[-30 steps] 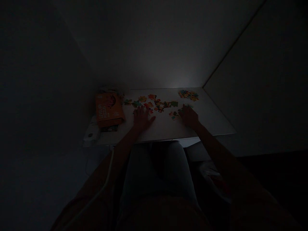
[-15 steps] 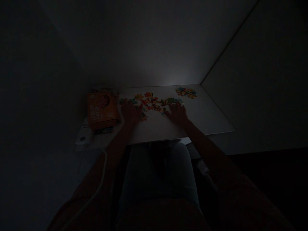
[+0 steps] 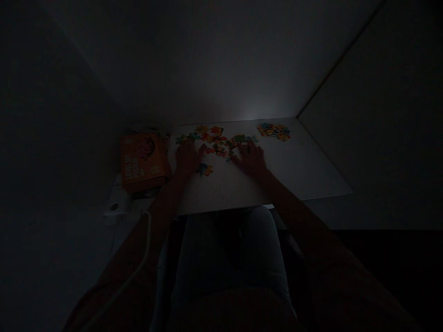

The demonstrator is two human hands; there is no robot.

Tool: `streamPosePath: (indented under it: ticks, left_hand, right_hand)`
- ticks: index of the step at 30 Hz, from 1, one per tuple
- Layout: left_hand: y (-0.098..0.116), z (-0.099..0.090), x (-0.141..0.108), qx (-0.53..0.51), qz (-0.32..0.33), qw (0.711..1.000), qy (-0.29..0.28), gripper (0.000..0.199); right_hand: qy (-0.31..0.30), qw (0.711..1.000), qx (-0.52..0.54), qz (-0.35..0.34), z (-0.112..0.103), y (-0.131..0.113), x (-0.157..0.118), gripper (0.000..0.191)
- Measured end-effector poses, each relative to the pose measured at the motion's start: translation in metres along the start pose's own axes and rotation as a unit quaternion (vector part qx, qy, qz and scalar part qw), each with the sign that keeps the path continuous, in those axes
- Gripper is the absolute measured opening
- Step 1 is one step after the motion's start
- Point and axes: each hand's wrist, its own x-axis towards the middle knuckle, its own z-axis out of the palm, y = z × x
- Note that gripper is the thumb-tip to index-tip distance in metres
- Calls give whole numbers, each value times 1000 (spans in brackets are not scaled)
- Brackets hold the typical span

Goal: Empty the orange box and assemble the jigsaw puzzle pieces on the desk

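Colourful jigsaw puzzle pieces [image 3: 218, 149] lie spread over the white table [image 3: 224, 189] between my two hands. My left hand [image 3: 187, 159] rests at the left end of the spread, fingers apart, its fingertips beside green pieces [image 3: 193, 136]. A separate yellow-and-blue puzzle piece [image 3: 206, 169] lies just to the right of my left wrist. At the right end, my right hand [image 3: 252, 159] lies with spread fingers, touching or just over the pieces near a green one [image 3: 239, 138]. The picture is very dark, and whatever lies under the palms is hidden.
An orange puzzle box [image 3: 143, 161] stands at the table's left side, with a white object [image 3: 116, 203] below it. A second pile of puzzle pieces [image 3: 274, 131] lies at the back right. Walls border the table behind and to the right. A pale cable [image 3: 148, 240] runs along my left arm.
The view has shifted slightly. Both hands have moved a little among the pieces, and the yellow-and-blue piece now lies apart, nearer the front than the others. The box and back pile stay put.
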Motion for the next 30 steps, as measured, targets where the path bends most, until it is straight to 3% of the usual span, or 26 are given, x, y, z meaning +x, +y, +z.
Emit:
streamPosePath:
  ticks: [4,9,11,14,17,19,21,23,24,25,27,28,29,30]
  left_hand:
    - [2,-3,-16,-3,31,999,-25,89]
    - [11,-3,-56,36,31,998,-49,134]
    - [12,-3,-64,47,2,998,-46,137]
    - [6,-4,-59,51,-31,997,-53,124]
    - [-3,-7,-41,42,-25,997,-65,115]
    - [-3,-10,-32,23,-17,999,-27,107]
    - [6,-12,-35,-9,25,999,23,93]
    - [27,-12,-56,-45,142,989,28,65]
    - [43,-9,-73,-59,234,970,11,49]
    - [61,-5,-95,-67,350,934,-34,41]
    - [103,11,-147,-91,560,815,-122,32]
    - [125,22,-174,-99,647,738,-162,29]
    - [147,35,-201,-108,707,669,-203,21]
    - [168,50,-224,-110,727,630,-249,13]
  right_hand:
    - [3,1000,19,-13,-5,3,-3,90]
    - [12,997,48,-62,-5,6,-5,89]
    - [33,996,62,-48,-2,6,-4,91]
    - [58,996,68,-4,3,5,-2,100]
    - [43,997,58,-12,5,3,-1,100]
    - [31,998,48,-25,4,2,-1,96]
    - [21,998,40,-36,1,2,-2,91]
    - [12,998,30,-49,0,1,-2,84]
    - [7,998,25,-55,-1,1,-2,81]
    - [4,998,21,-60,-1,1,-3,79]
    - [1,998,18,-65,-2,0,-2,79]
    - [3,998,21,-64,-2,-1,-2,80]
    - [6,998,26,-62,-1,-1,-2,82]
    - [11,997,35,-61,-1,-1,-2,84]
